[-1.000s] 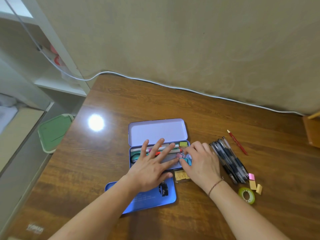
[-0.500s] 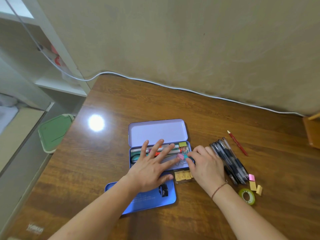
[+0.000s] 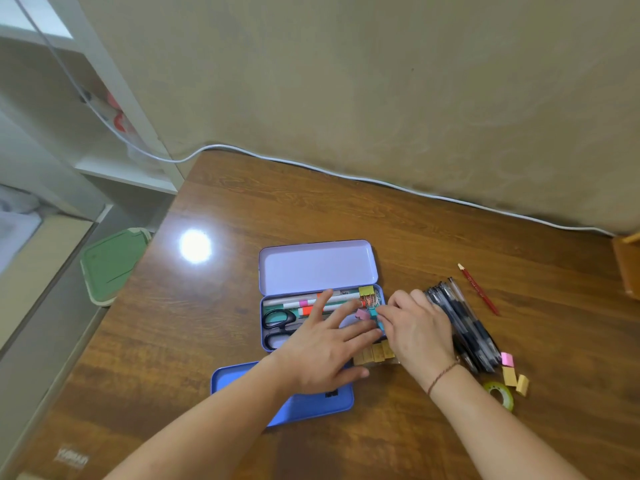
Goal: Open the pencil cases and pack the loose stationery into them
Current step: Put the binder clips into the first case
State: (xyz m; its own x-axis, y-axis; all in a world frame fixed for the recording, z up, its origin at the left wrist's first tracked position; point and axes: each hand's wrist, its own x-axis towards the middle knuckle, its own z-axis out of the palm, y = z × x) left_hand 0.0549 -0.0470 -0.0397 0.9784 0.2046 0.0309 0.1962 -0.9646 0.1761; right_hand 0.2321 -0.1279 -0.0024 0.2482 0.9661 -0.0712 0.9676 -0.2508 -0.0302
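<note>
An open lilac tin pencil case (image 3: 317,268) lies mid-table, lid folded back. Inside are black scissors (image 3: 278,323), markers, a yellow binder clip (image 3: 366,291) and a pink clip (image 3: 362,314). My left hand (image 3: 322,351) is spread flat over the tray's right half, holding nothing. My right hand (image 3: 419,334) is at the tray's right end, fingertips pinched on a teal binder clip (image 3: 374,312). A closed blue pencil case (image 3: 311,407) sits under my left wrist. Small yellow clips (image 3: 375,352) lie between the two cases.
Right of my hand lie a bundle of black pens (image 3: 464,317), a red pencil (image 3: 479,291), a pink eraser (image 3: 506,359), yellow pieces (image 3: 509,375) and a green tape roll (image 3: 500,394). A white cable (image 3: 381,181) runs along the wall. The table's left edge drops toward a green lid (image 3: 110,265).
My left hand has slid right, uncovering the scissors. My right hand has shifted slightly right along the tray's end, still at the teal clip.
</note>
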